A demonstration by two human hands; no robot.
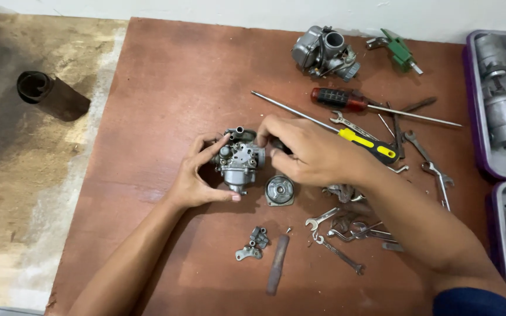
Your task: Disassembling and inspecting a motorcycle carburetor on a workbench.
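Small grey cast-metal carburetor body point(239, 161) at frame centre, on brown-red board point(183, 88). Left hand point(200, 175) cupped round its left side, thumb under the base, fingers on the upper edge: grasping it. Right hand point(306, 152) closed over its right side, fingertips pinching a dark part there; part itself mostly hidden, cannot tell what.

Round grey metal cover point(280, 190) flat on the board just right of and below the body, near the right palm. Small grey metal bracket pieces point(253, 244) lower centre, beside a rusty brown rod point(277, 263). Yellow-and-black-handled screwdriver point(367, 145) passing behind the right hand. Red-and-black-handled screwdriver point(346, 99) above it. Loose steel spanners point(341, 231) lower right of centre. Second grey carburetor point(323, 52) at top, green plastic-and-metal part point(398, 50) to its right. Dark cylindrical tube point(51, 93) at upper left, off the board.
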